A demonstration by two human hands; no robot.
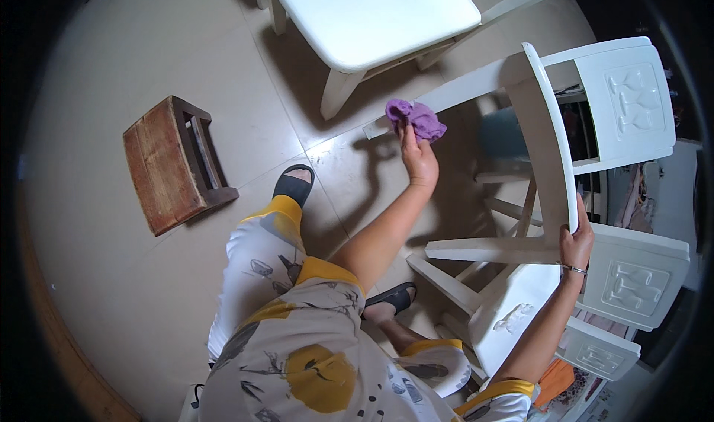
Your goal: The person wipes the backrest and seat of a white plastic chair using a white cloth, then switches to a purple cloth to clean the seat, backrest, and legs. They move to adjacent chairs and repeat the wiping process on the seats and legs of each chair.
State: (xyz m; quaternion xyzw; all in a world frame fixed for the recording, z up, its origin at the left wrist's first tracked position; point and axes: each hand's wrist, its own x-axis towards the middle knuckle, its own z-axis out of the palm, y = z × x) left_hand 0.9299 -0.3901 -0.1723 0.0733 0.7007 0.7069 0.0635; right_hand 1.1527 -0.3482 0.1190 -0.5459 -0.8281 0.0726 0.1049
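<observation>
A white wooden chair (547,132) is tipped on its side to my right, its legs reaching out to the left. My left hand (418,158) is closed on a crumpled purple cloth (428,122), which lies against the upper leg (468,88) near its end. Lower down, my right hand (579,242) grips the edge of the chair's seat; a thin bracelet circles that wrist. Some of its fingers are hidden behind the edge. Another leg (483,250) sticks out to the left of this hand.
A white stool-like seat (387,13) stands ahead. On the left is a worn brown wooden stool (163,169). More white chairs with carved backs (636,106) crowd the right side. A bluish bucket-like object (502,134) sits behind the tipped chair. Orange fabric (556,383) lies at lower right.
</observation>
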